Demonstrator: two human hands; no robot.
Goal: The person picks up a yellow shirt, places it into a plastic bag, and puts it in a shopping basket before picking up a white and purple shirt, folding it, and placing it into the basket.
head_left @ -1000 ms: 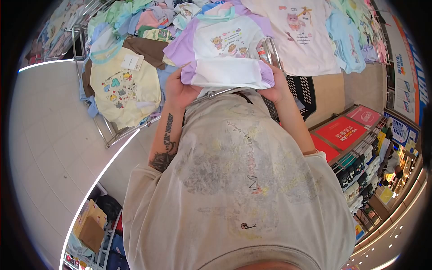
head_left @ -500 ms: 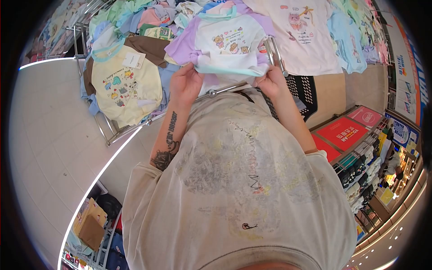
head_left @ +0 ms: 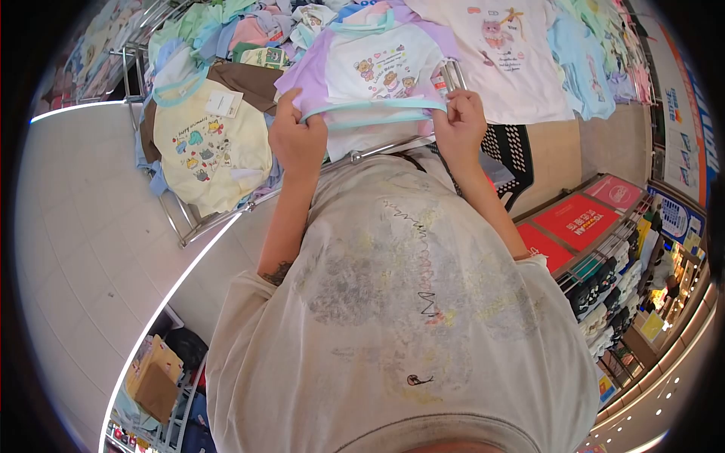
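Left hand and right hand pinch the hem corners of the shirt above the rack rail; judged soft, light, best held there.

Centre top: raglan tee white, lilac sleeves, mint hem, cartoon bears. Left: yellow tee, mint collar, small animal print. Brown top above it. Right: red sign, white lettering.
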